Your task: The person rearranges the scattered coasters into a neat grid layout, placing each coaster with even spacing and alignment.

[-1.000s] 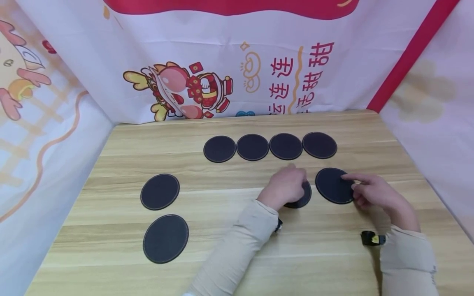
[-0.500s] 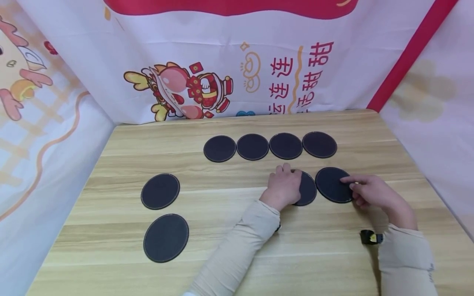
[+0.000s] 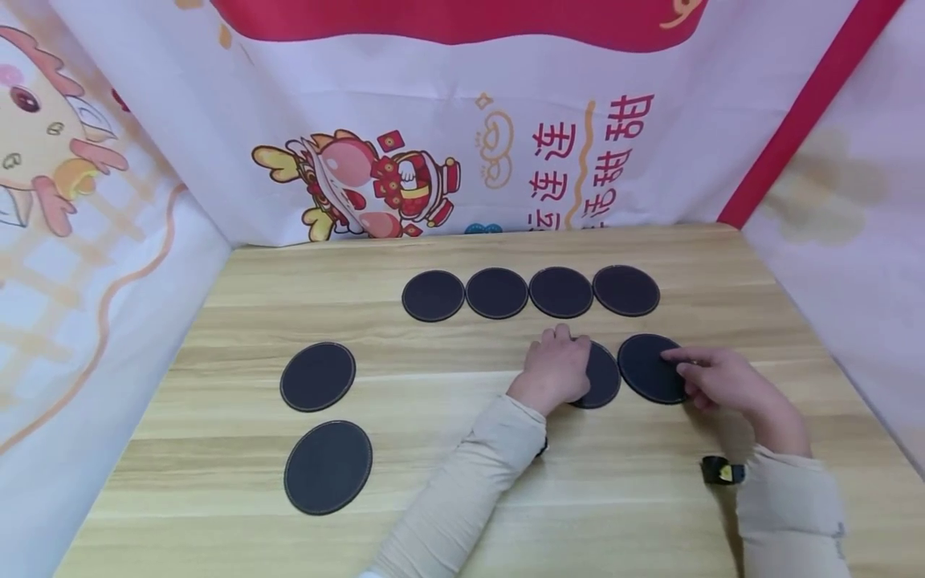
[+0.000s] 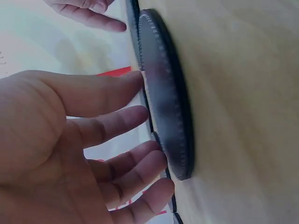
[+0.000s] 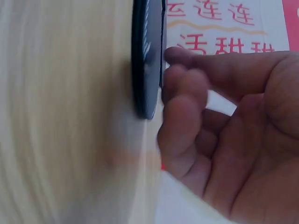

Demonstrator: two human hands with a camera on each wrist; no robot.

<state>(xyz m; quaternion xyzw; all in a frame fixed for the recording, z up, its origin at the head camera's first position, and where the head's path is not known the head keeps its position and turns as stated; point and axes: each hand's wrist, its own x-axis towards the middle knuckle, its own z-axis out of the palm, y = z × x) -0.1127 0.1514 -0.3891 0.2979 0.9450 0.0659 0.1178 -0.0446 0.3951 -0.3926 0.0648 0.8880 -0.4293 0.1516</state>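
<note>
Two round black coasters lie edge to edge on the wooden table, under my hands. My left hand (image 3: 552, 369) rests its fingertips on the left one, a coaster (image 3: 601, 377) with a stitched rim, partly covered by the hand. In the left wrist view the fingers (image 4: 126, 122) are loosely bent, right at the face of that coaster (image 4: 163, 98). With its index finger extended, my right hand (image 3: 733, 385) touches the right-hand coaster (image 3: 649, 369). Its other fingers (image 5: 180, 126) curl loosely beside the coaster's edge (image 5: 148, 88) in the right wrist view, gripping nothing.
Behind the hands, several matching coasters (image 3: 497, 294) form a touching row. Two more, a farther coaster (image 3: 318, 377) and a nearer coaster (image 3: 328, 468), lie apart at the left. Printed white cloth (image 3: 433, 96) walls in the table (image 3: 448, 449) at the back and sides.
My left hand has slid its coaster rightward and slightly away until it meets the right-hand one. The right hand has stayed almost in place. The head view has tilted slightly.
</note>
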